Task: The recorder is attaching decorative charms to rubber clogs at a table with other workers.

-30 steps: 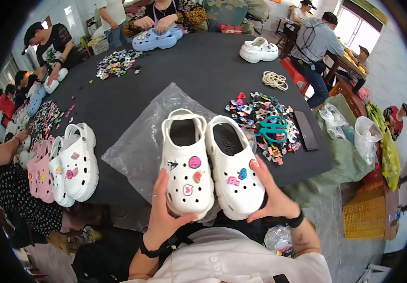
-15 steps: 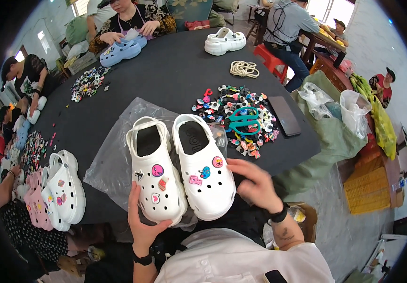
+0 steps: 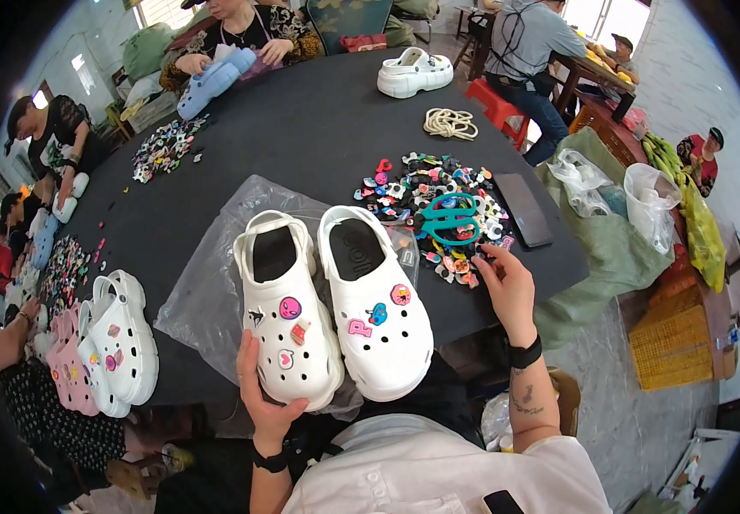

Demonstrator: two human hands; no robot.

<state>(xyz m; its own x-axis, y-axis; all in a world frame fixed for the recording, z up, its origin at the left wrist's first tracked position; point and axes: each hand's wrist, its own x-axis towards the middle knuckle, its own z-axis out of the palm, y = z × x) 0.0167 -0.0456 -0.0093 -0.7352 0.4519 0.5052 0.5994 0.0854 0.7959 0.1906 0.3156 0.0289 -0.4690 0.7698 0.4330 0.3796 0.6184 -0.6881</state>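
Observation:
Two white clogs stand side by side in front of me, toes toward me, with colourful shoe charms in their holes. My left hand grips the left clog by its toe, thumb and fingers on either side. The right clog carries a pink letter charm, a blue one and a round pink one; no hand is on it. At the near edge of a heap of shoe charms is my right hand, its thumb and forefinger slightly apart. Teal-handled scissors lie on the heap.
Under the clogs is a clear plastic bag on the black table. A phone, a coiled cord and a white clog lie beyond. Finished-looking clogs stand at left. Across the table, a person handles blue clogs.
My right hand has moved from beside the right clog up and right to the charm heap. My left hand keeps its grip. The person across has tilted the blue clogs up.

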